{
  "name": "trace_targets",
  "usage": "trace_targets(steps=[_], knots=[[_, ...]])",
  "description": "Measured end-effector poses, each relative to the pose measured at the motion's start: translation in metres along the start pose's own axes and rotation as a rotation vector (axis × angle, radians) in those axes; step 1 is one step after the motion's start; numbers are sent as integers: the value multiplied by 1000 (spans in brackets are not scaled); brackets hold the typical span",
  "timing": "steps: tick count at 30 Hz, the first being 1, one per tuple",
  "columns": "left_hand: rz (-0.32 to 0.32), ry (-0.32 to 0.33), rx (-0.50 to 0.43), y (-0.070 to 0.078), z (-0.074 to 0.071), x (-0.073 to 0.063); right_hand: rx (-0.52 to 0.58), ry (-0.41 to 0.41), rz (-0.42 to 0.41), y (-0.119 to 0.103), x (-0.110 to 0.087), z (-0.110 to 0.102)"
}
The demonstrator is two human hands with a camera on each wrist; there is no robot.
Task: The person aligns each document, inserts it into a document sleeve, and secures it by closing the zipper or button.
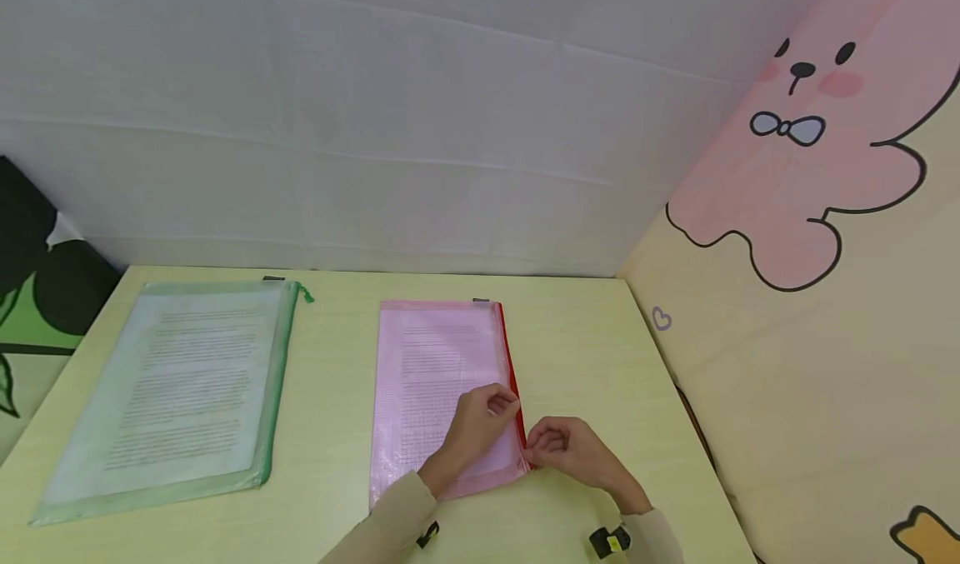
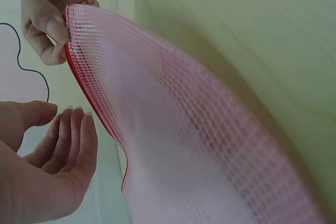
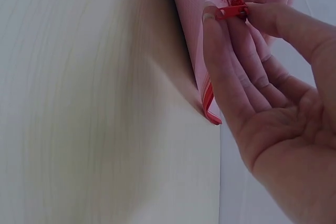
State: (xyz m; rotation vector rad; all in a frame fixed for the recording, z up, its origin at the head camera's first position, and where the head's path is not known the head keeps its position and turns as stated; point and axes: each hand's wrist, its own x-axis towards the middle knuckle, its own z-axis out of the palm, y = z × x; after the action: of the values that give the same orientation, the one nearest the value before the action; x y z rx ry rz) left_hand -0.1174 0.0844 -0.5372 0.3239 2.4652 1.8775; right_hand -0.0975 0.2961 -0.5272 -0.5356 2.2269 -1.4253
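Observation:
A pink mesh zipper pouch (image 1: 435, 381) lies on the table with a printed sheet showing through it. Its red zipper (image 1: 507, 347) runs along the right side. At the near right corner, my right hand (image 1: 570, 451) pinches the red zipper pull (image 3: 231, 12) between thumb and fingertips, and that corner is lifted and curved in the left wrist view. My left hand (image 1: 480, 422) hovers over the pouch beside the zipper. Its thumb and fingers are loosely bent with nothing between them, a small gap from the red edge in the left wrist view.
On the left of the table (image 1: 337, 397) lies a larger green mesh zipper pouch (image 1: 82, 464) with printed paper inside and a green tag (image 1: 306, 294) at its far right corner. A white cloth wall (image 1: 450, 131) stands behind, and a wall with a pink bear (image 1: 795, 181) at right.

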Motion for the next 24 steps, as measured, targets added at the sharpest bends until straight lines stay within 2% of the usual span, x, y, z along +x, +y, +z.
trace_targets(steps=[10, 19, 24], knots=[[130, -32, 69, 11, -1, -26, 41, 7, -3, -6, 1, 1], [231, -69, 126, 11, 0, -48, 116, 18, 6, -7, 1, 0], [304, -79, 175, 9, 0, -55, 148, 26, 12, -4, 1, 1]])
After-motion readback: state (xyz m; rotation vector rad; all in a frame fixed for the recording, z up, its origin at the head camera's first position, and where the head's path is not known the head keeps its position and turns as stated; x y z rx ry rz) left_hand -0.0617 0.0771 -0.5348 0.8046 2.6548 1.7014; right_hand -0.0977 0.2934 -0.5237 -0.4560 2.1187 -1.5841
